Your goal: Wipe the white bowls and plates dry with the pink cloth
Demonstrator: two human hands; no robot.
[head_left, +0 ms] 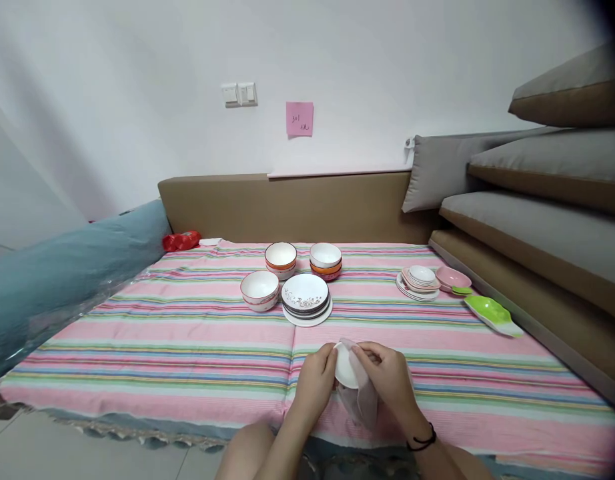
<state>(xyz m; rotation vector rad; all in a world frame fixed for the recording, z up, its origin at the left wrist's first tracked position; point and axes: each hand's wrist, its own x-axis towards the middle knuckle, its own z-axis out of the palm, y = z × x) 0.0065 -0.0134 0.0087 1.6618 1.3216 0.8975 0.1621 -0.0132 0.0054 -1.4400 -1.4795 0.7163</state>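
A small white dish (345,371) is held upright over the front of the striped cloth, between my two hands. My left hand (316,375) is closed on the dish's left rim. My right hand (385,370) pinches a thin, pale cloth or tissue (365,397), which lies against the dish's right side and hangs below it. Just beyond my hands stands a stack of plates (305,293), the top one with a floral pattern. Whether my right fingers also grip the dish is hidden by the cloth.
Bowls stand in stacks behind the plates: a white bowl (260,291), brown-rimmed bowls (281,256) and orange-sided bowls (326,257). At right are small dishes (420,276), a pink bowl (451,279) and a green dish (491,312). Stacked cushions (542,227) line the right edge.
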